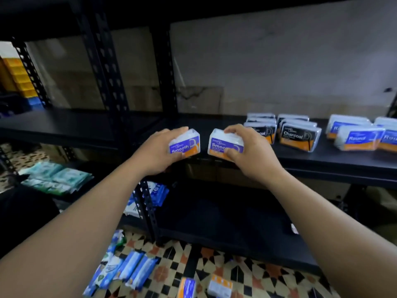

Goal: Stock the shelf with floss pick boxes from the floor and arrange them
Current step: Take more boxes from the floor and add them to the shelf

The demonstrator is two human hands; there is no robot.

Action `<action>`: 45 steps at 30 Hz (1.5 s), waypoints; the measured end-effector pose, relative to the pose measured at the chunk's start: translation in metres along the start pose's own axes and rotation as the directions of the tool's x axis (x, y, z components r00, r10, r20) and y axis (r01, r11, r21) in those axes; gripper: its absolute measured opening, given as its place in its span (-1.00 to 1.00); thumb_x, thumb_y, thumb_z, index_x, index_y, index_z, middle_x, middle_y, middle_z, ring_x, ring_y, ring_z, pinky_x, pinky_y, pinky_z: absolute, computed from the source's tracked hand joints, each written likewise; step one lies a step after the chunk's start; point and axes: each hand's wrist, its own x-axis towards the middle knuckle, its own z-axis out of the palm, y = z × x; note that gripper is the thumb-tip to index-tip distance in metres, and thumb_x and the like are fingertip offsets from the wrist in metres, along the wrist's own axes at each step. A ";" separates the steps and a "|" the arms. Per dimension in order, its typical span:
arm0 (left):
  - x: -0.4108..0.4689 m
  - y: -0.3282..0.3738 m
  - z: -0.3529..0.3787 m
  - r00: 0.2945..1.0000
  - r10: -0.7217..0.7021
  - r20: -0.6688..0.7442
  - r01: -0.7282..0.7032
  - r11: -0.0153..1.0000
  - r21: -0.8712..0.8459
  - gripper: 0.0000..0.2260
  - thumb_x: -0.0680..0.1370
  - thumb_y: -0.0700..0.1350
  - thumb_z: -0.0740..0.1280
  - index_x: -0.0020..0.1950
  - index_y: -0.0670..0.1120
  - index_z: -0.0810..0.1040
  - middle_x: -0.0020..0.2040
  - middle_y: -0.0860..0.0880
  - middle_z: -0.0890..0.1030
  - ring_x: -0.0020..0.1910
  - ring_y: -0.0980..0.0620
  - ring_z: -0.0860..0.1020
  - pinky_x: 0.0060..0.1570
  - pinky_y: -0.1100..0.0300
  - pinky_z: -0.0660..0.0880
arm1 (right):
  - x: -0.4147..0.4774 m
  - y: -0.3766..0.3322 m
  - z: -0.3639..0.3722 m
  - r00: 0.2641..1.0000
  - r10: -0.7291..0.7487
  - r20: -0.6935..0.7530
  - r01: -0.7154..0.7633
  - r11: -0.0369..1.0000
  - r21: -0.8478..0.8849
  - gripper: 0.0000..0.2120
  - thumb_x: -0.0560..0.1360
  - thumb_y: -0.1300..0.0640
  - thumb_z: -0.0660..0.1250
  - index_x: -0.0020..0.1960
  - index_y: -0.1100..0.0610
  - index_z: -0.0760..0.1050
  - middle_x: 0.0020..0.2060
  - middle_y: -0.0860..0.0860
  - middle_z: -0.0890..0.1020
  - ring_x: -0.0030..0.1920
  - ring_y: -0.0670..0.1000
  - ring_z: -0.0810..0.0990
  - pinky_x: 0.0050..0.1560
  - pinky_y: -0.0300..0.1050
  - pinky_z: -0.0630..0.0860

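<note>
A person is stocking a black metal shelf (pixel 322 162), working along its front edge. Already lined up on the shelf, to the right of the hands, are sitting rows of Charcoal boxes (pixel 297 134) and, farther right, Round boxes (pixel 358 137). The left hand (pixel 156 150) is gripping one Smooth box (pixel 185 145), fingers curled over its top and thumb underneath; the right hand (pixel 252 151) is clasping a second Smooth box (pixel 224 145) the same way. Both boxes are hovering at the shelf's front lip, labels facing the camera, long axes running along the shelf, the right hand's box nearer the Charcoal rows. More boxes (pixel 219 287) are waiting on the floor below.
</note>
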 end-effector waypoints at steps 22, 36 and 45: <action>0.113 -0.041 0.042 0.993 -0.082 -0.084 0.108 0.914 0.391 -0.51 0.56 0.03 0.31 0.46 0.21 0.28 0.36 0.05 0.35 0.29 -0.08 0.26 0.16 -0.04 0.29 | 0.118 0.029 0.065 0.998 -0.065 0.028 0.070 0.855 -0.513 -0.53 0.53 0.13 0.34 0.41 0.01 0.34 0.29 0.04 0.49 0.28 0.15 0.39 0.22 0.05 0.41; 0.166 -0.049 0.074 0.992 -0.056 -0.110 0.091 0.930 0.355 -0.46 0.55 -0.03 0.35 0.49 0.15 0.26 0.41 0.02 0.34 0.36 -0.12 0.25 0.18 -0.10 0.35 | 0.161 0.057 0.076 0.997 -0.071 0.025 0.071 0.786 -0.614 -0.54 0.52 0.13 0.35 0.38 0.02 0.34 0.23 0.08 0.51 0.22 0.19 0.40 0.15 0.07 0.41; 0.163 -0.049 0.075 0.995 -0.038 -0.088 0.068 0.929 0.365 -0.37 0.55 -0.01 0.35 0.56 0.12 0.14 0.50 0.01 0.23 0.43 -0.11 0.18 0.25 -0.16 0.33 | 0.163 0.069 0.076 0.994 -0.105 0.040 0.106 0.778 -0.619 -0.49 0.54 0.08 0.31 0.46 0.00 0.30 0.30 0.07 0.48 0.26 0.18 0.39 0.20 0.07 0.42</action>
